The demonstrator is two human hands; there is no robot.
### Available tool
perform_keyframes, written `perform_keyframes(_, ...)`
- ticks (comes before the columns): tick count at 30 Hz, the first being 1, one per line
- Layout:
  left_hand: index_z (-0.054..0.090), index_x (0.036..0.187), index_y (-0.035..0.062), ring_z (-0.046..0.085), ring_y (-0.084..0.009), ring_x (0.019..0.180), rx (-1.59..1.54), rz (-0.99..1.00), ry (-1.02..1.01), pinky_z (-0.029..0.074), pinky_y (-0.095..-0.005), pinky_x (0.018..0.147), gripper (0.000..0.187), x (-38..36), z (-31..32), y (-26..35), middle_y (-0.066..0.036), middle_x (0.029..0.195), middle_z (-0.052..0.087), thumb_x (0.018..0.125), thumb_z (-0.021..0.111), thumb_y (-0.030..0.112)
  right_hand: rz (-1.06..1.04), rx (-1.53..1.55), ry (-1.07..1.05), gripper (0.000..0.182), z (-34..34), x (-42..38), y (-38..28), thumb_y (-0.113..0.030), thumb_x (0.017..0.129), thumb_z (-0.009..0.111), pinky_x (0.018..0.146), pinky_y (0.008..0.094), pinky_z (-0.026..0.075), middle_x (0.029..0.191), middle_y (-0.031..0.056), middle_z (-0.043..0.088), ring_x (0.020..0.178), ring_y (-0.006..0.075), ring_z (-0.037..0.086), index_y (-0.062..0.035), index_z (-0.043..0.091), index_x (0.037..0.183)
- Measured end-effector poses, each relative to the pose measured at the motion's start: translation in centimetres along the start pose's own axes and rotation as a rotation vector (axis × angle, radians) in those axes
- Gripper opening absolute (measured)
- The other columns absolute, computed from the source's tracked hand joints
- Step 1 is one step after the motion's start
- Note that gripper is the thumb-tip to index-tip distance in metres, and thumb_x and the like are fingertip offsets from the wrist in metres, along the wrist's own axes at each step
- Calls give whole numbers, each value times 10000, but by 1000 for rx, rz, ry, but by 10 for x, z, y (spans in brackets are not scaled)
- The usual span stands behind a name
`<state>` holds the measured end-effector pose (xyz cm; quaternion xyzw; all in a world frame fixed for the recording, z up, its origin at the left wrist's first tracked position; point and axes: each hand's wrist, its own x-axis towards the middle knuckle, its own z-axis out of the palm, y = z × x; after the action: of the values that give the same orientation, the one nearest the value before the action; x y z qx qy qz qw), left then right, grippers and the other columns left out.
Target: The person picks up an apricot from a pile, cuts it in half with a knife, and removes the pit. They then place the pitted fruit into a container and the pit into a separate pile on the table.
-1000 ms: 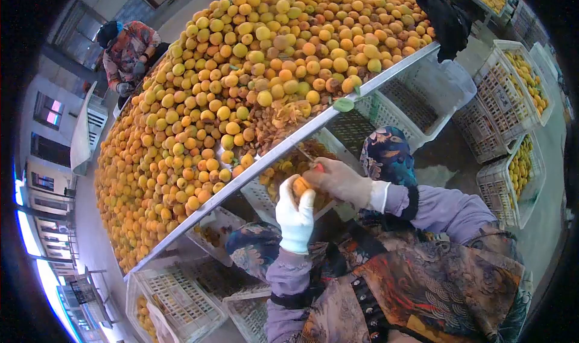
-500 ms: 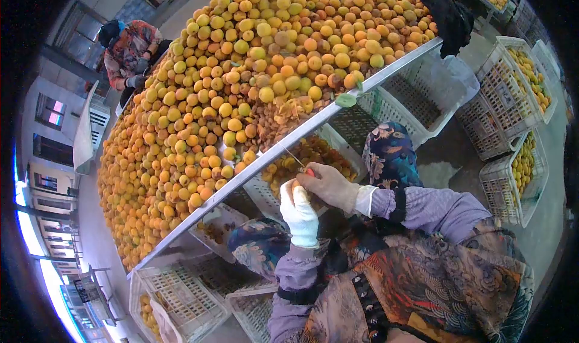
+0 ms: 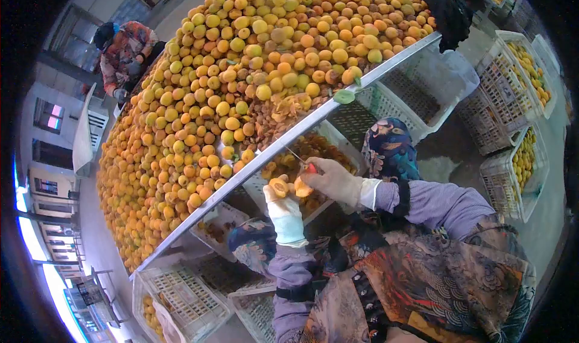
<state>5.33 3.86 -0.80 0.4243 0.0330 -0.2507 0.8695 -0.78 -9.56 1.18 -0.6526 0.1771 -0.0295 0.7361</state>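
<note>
An apricot is parted in two over a crate. One half [image 3: 278,187] is held in the fingers of my left hand [image 3: 283,213], which wears a white glove, with its cut face showing. The other half [image 3: 303,188] is at the fingertips of my right hand [image 3: 335,181], in a greyish glove. That hand is also closed round the red handle of a small knife [image 3: 310,168], whose thin blade points up and left toward the table edge. Below both hands, the crate [image 3: 338,139] contains cut apricot pieces. Whole apricots [image 3: 199,114] are heaped on the metal-edged table [image 3: 241,185].
Brown pits and scraps [image 3: 268,123] lie near the table edge. Crates of apricots [image 3: 509,95] are stacked at right, and another crate [image 3: 181,292] stands lower left. A black cloth or bag [image 3: 446,14] hangs from the table corner. A co-worker [image 3: 123,53] sits across the heap.
My hands have drawn slightly apart, and the apricot between them now shows as two open halves. My left hand has turned and moved left. The co-worker's arms have shifted lower.
</note>
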Motion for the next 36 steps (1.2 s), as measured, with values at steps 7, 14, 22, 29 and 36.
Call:
perform_keyframes(7,515,1062,1,527,-246,698,-126,-116,-119,442,-403,764,528,-5,-10,12,-83,683,536,926,383,494,-242,-242,260,289,-7,30,-21,-322,813,624,586,331,442,677,74,552,612,194,529,-47,552,866)
perform_keyframes(14,532,1037,44,544,-265,709,-68,-170,-4,448,-430,756,494,-27,30,12,-93,707,550,907,413,505,-167,543,-28,157,9,3,-92,-213,841,592,431,196,351,639,-7,511,497,62,458,-62,550,844)
perform_keyframes(22,508,1015,-14,509,-254,570,98,-282,-233,440,-362,617,685,-45,42,12,-116,738,523,887,304,627,-483,217,-204,348,-3,-7,-103,-263,946,375,464,204,336,548,4,426,486,75,408,-56,456,677)
perform_keyframes(29,505,946,-14,486,-293,499,-27,-483,-125,453,-417,521,706,-44,37,-2,-139,691,530,878,260,643,-167,389,-385,208,-9,-8,-103,-191,895,504,491,215,376,559,-15,459,491,61,421,-57,483,737)
perform_keyframes(36,506,954,15,480,-257,492,-35,-593,-99,471,-421,537,468,-50,43,2,-122,728,544,911,327,445,-202,153,-541,192,-9,-7,-98,-171,820,644,517,233,377,593,-31,490,566,53,450,-56,538,709)
